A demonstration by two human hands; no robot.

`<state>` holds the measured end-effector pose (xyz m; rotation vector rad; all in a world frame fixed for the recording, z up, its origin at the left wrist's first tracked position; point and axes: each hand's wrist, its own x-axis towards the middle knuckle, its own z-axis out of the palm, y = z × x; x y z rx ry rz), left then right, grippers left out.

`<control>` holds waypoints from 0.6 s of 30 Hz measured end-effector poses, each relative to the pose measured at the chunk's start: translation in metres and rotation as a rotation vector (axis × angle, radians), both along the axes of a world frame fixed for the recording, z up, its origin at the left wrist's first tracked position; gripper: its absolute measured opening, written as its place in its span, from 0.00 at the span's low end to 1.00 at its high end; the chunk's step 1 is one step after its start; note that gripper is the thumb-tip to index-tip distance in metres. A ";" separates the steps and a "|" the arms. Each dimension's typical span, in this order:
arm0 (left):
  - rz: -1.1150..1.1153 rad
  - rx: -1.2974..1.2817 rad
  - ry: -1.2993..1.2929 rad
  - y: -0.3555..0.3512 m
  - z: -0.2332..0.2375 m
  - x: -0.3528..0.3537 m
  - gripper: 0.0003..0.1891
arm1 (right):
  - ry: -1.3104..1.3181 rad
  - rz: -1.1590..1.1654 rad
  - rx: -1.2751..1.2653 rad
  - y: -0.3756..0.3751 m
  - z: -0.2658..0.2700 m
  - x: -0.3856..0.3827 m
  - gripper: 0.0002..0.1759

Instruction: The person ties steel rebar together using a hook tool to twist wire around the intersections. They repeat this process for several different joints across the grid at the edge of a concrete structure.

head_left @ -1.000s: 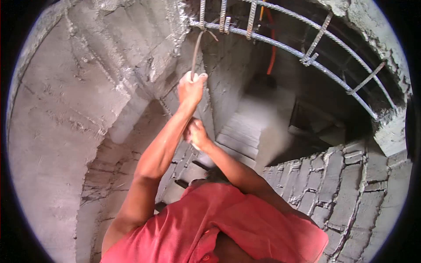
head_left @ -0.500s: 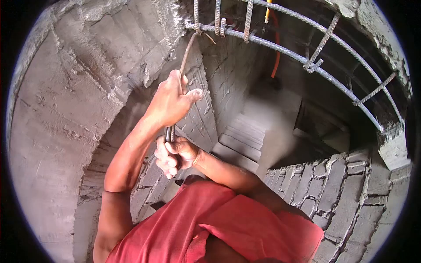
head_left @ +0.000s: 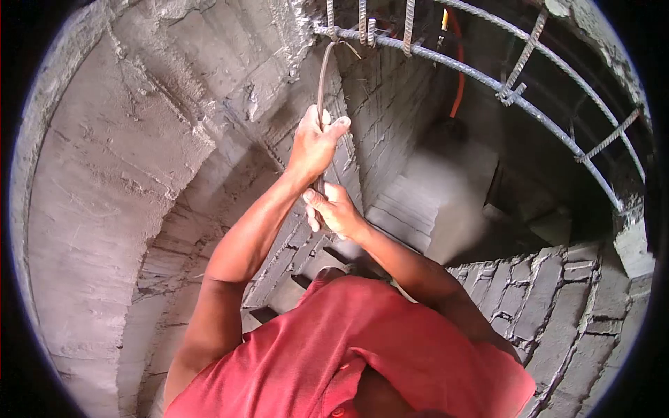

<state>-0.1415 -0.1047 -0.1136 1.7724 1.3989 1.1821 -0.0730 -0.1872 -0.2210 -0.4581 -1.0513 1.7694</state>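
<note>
I log: one slender metal rod (head_left: pixel 323 76), bent top touching curved ribbed rebar (head_left: pixel 446 60); left hand (head_left: pixel 313 145), fingers curled round the rod; right hand (head_left: pixel 338 211), grasping it lower down.

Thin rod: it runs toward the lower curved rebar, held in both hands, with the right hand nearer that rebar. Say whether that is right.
Not quite: the head view shows the left hand nearer the lower curved rebar, the right hand farther down. The thin rod does run toward that rebar, held in both hands.
</note>
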 end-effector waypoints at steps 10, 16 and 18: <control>-0.596 -0.649 -1.138 -0.012 0.007 0.010 0.19 | -0.372 -0.465 0.017 -0.048 0.051 0.023 0.13; -0.939 -0.615 -1.342 -0.012 0.006 0.031 0.18 | 0.091 -0.231 -0.081 -0.058 0.064 0.046 0.08; -1.015 -0.712 -1.418 -0.007 0.006 0.030 0.18 | 0.263 -0.129 -0.115 -0.055 0.051 0.043 0.04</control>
